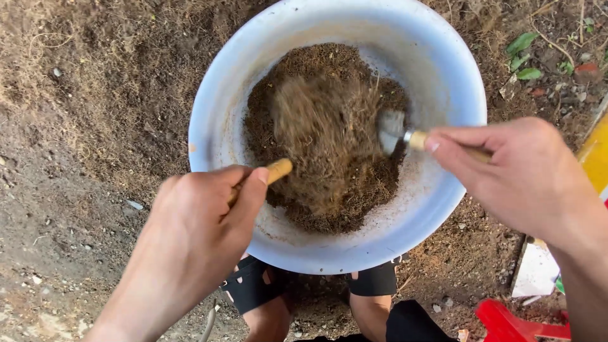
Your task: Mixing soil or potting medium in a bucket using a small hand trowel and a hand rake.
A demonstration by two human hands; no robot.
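A large pale blue basin (443, 82) sits on the ground, part filled with brown fibrous soil (329, 133). My left hand (199, 221) grips a wooden-handled tool (277, 171) whose working end is buried in the soil and blurred. My right hand (513, 171) grips a second wooden-handled tool (396, 133); its metal head is over the right side of the soil. Both hands reach in over the near rim.
Bare dirt and dry roots surround the basin. Small green leaves (522, 57) lie at the upper right. My sandalled feet (259, 285) show below the basin. A red plastic object (513, 326) and a white piece (535, 272) lie at the lower right, a yellow edge (595, 155) on the right.
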